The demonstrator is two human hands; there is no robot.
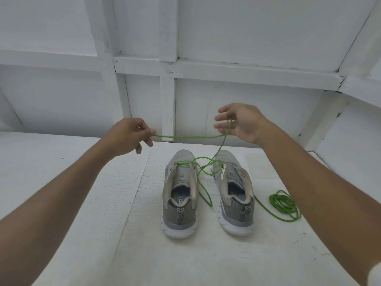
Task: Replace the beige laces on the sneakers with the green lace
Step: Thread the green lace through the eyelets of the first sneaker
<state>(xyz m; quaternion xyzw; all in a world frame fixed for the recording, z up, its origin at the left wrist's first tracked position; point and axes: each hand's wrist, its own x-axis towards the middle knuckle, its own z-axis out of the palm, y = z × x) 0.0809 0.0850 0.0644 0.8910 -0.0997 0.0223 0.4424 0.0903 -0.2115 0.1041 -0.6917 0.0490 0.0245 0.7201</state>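
Note:
Two grey sneakers stand side by side on the white surface, heels toward me: the left sneaker (179, 195) and the right sneaker (235, 193). A green lace (189, 137) runs through the front eyelets of the left sneaker, loops between the shoes and rises to my hands. My left hand (129, 134) pinches one end of it above and left of the shoes. My right hand (240, 122) holds the lace between thumb and fingers, the other fingers spread. The stretch between my hands hangs nearly level.
A second green lace (283, 203) lies coiled to the right of the right sneaker, partly under my right forearm. White panelled walls (206, 38) with beams close the space behind and to both sides.

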